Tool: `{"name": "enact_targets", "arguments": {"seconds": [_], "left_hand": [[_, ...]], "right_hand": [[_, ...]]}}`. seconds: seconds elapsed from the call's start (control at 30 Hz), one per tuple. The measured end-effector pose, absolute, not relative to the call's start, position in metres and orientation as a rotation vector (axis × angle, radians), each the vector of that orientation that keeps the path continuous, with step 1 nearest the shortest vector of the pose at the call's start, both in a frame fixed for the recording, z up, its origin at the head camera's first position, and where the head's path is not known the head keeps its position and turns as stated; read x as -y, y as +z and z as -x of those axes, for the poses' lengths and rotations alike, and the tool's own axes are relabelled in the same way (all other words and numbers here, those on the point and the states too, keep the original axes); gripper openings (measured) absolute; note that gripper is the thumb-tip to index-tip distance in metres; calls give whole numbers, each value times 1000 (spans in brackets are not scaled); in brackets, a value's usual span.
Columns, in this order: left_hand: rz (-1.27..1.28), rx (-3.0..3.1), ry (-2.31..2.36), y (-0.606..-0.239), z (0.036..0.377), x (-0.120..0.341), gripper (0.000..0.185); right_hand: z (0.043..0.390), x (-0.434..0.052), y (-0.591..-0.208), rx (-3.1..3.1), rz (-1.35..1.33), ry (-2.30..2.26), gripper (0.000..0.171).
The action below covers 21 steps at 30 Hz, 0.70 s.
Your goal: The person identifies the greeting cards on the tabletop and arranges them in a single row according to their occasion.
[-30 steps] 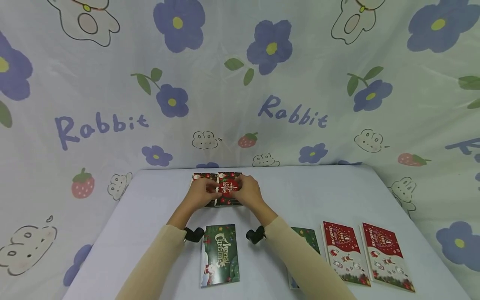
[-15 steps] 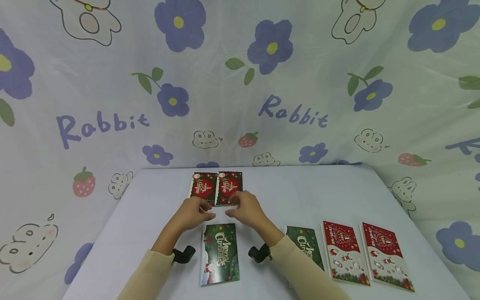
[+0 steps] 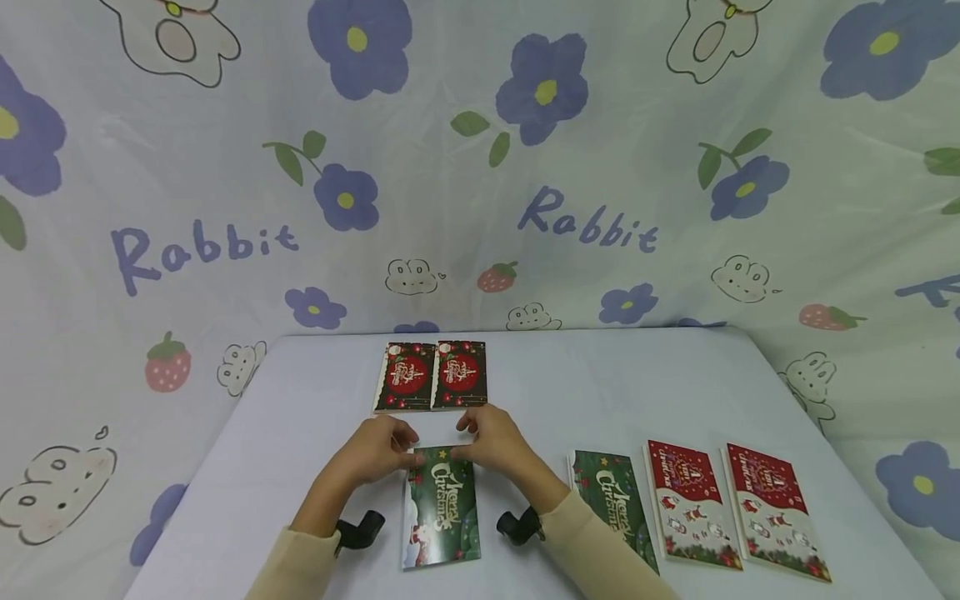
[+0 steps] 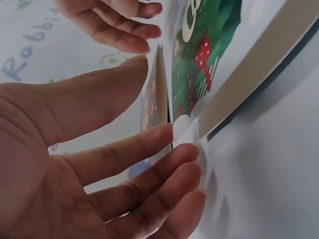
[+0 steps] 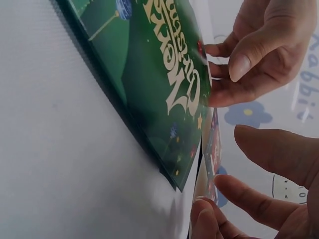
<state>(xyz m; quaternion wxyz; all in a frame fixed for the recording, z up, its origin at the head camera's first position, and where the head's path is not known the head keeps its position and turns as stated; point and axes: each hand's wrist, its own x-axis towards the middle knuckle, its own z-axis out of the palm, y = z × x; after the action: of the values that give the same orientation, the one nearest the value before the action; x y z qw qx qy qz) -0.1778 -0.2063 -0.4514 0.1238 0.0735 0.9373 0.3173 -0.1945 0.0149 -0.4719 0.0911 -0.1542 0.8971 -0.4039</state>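
While both hands sit at the far end of the green card (image 3: 441, 508) in the lower middle of the head view, the left hand (image 3: 377, 451) touches its corner with relaxed, loosely spread fingers, and the right hand (image 3: 491, 439) hovers relaxed, grasping nothing. Two dark cards (image 3: 431, 376) lie just above on the table (image 3: 615, 392).

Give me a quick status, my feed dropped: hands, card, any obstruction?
Left hand and right hand open, fingertips at the green card far corners. Card flat on table. Nothing in the way.
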Motion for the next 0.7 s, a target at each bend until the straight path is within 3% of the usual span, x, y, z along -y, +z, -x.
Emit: {"name": "enact_targets", "arguments": {"seconds": [0.7], "left_hand": [[-189, -2770, 958, -468, 174, 200, 25]], "right_hand": [[188, -20, -484, -2681, 387, -1236, 28]]}}
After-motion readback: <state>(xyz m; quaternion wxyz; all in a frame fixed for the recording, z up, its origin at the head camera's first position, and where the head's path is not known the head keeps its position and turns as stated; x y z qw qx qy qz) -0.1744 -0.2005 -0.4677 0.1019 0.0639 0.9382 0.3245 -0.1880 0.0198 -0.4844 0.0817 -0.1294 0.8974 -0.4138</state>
